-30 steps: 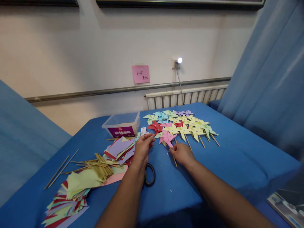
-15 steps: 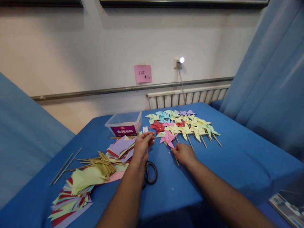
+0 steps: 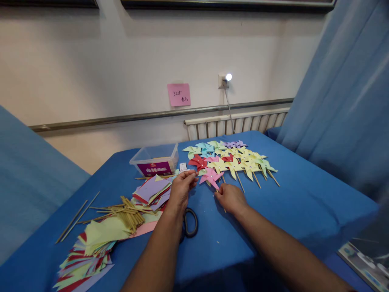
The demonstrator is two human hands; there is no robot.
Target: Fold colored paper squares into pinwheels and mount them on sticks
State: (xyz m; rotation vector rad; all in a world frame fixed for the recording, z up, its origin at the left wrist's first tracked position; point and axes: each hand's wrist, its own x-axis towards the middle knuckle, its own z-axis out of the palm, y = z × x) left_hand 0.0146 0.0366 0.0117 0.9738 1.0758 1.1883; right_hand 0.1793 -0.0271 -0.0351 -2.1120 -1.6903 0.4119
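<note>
My right hand (image 3: 232, 198) is closed in a pinch on the thin stick of a pink paper pinwheel (image 3: 210, 177). The pinwheel head, with a small pin at its centre, lies just beyond my fingers. Left of it, my left hand (image 3: 182, 187) has thumb and fingers pressed together close to the pinwheel's edge; what they hold, if anything, is too small to make out. Under my left wrist, black-handled scissors (image 3: 191, 223) lie partly hidden. Behind the pink one, several finished pinwheels (image 3: 234, 164) in yellow, green, red, blue and purple lie in rows.
A clear plastic box (image 3: 154, 162) with a purple label stands at the back left, a small white box (image 3: 182, 166) beside it. Paper sheets (image 3: 152, 188), wooden sticks (image 3: 130, 215) and cut paper strips (image 3: 86, 259) cover the left side. Two longer rods (image 3: 77, 219) lie farther left.
The whole view has shifted slightly. My left fingertips are a little nearer the pink pinwheel, while my right hand keeps its pinch on the stick.
</note>
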